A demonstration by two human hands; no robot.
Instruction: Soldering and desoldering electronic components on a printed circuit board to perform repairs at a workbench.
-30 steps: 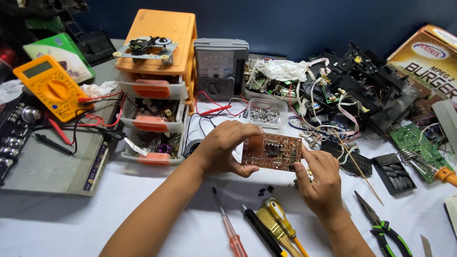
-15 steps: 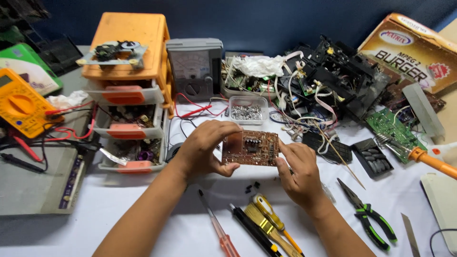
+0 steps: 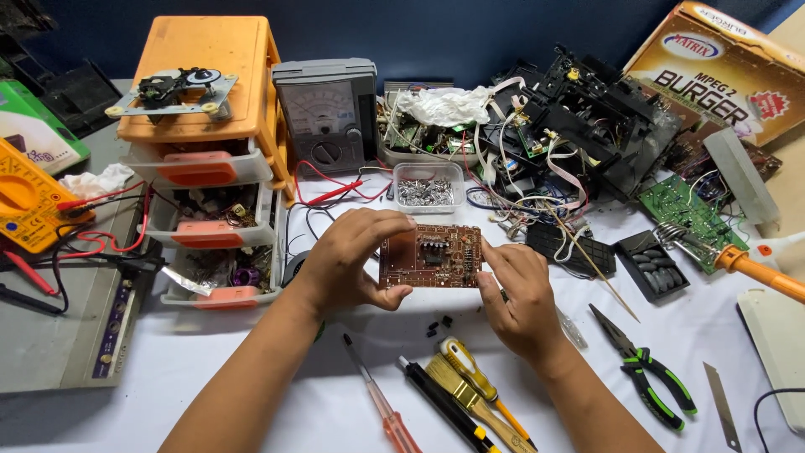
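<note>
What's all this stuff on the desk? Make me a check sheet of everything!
Surface: white table, crowded along the back.
Job's things: brown circuit board held up between both hands, component side toward the camera.
Clutter: screwdrivers, green-handled pliers, soldering iron, tub of metal bits, orange drawer unit, grey meter, yellow meter, green board, cardboard box, black stripped parts.
Hands: left hand grips the board's left edge; right hand holds its right edge with the fingers.
Cables: red leads by the grey meter; tangled wires behind the board.
Surroundings: dark blue wall.
</note>
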